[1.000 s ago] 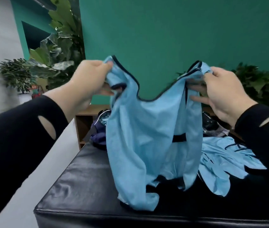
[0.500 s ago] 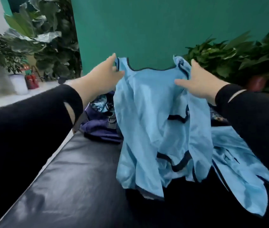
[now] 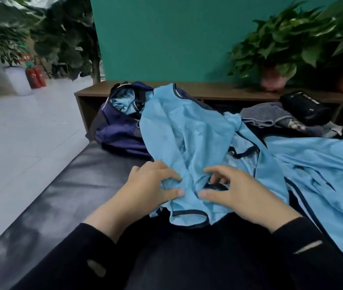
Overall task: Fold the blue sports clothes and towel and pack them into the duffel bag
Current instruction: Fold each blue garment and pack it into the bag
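Note:
A light blue sleeveless sports top (image 3: 189,139) with dark trim lies crumpled on the black padded bench (image 3: 65,189), its far end draped over the navy duffel bag (image 3: 118,130). My left hand (image 3: 151,187) and my right hand (image 3: 239,191) both pinch the near hem of the top between thumb and fingers. A second light blue garment (image 3: 321,176) is spread flat to the right. The duffel bag stands open at the bench's far left, with something light blue inside.
A grey knitted cloth (image 3: 271,118) and a black pouch (image 3: 304,107) lie at the far right. A low wooden shelf (image 3: 218,91) with potted plants (image 3: 275,49) runs behind the bench. White floor lies to the left.
The top was held up by its shoulder straps; it has been laid down on the bench and over the bag, and both hands have come back to its near hem.

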A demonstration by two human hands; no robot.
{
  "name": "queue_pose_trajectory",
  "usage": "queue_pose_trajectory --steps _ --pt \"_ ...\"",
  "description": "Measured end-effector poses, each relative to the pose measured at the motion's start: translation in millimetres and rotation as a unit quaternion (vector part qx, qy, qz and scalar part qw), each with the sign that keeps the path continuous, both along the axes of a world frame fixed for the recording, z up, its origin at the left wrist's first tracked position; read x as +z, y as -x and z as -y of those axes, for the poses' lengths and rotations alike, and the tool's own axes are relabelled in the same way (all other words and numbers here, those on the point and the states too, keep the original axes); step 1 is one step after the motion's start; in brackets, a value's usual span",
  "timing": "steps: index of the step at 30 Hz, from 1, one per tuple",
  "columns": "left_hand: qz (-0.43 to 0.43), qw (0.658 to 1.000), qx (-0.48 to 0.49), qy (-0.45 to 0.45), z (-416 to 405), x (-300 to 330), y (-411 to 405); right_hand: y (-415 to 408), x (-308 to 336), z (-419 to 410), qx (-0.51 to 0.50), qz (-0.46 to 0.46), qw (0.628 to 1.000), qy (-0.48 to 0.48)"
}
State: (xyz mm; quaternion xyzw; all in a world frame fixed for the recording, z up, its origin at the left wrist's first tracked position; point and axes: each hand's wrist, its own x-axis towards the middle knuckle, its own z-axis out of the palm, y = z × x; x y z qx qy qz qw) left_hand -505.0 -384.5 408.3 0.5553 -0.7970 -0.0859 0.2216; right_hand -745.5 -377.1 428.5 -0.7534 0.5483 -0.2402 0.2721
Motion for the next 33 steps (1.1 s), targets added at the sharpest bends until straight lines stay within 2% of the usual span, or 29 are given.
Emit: queue_pose_trajectory --steps 2,4,8,10,12,14,16,18,20,23,25,28,30,31,33 --pt "-0.026 0.998 0.013 0.058 -2 3 6 2 -5 -1 -0.011 -0.012 1.000 0.015" --pt "-0.091 0.991 0.026 0.097 -5 19 12 5 -8 3 -0.038 0.034 0.998 0.025" --pt "-0.268 0.943 0.081 0.181 25 103 22 9 -14 12 -0.087 0.093 0.990 0.061" --pt "-0.414 0.899 0.074 0.126 61 146 29 10 -14 14 -0.113 0.104 0.985 0.082" --pt "-0.474 0.877 0.077 0.023 98 166 31 14 -12 14 -0.141 0.123 0.977 0.100" --pt "-0.379 0.916 0.132 0.025 105 161 34 19 -10 14 -0.159 0.130 0.973 0.106" --pt "-0.294 0.938 0.147 0.112 81 129 39 22 -9 17 -0.181 0.131 0.968 0.113" --pt "-0.302 0.937 0.100 0.147 37 80 52 26 -8 20 -0.204 0.149 0.961 0.115" --pt "-0.299 0.943 0.040 0.142 2 36 61 26 -6 21 -0.206 0.186 0.954 0.118" --pt "-0.146 0.981 -0.043 0.118 -5 -1 60 23 3 13 -0.211 0.198 0.937 0.193" --pt "-0.053 0.992 -0.070 0.096 -3 -7 61 24 6 2 -0.187 0.205 0.935 0.222" --pt "0.028 0.993 -0.062 0.099 1 -13 65 34 6 -10 -0.136 0.156 0.963 0.169" --pt "0.023 0.991 -0.053 0.119 4 -12 68 48 -1 -14 -0.108 0.085 0.982 0.127" --pt "-0.008 0.990 -0.053 0.128 7 -11 67 55 -2 -16 -0.085 0.042 0.990 0.109" --pt "-0.133 0.982 -0.029 0.130 8 -8 63 67 -5 -18 -0.035 -0.056 0.995 0.074"
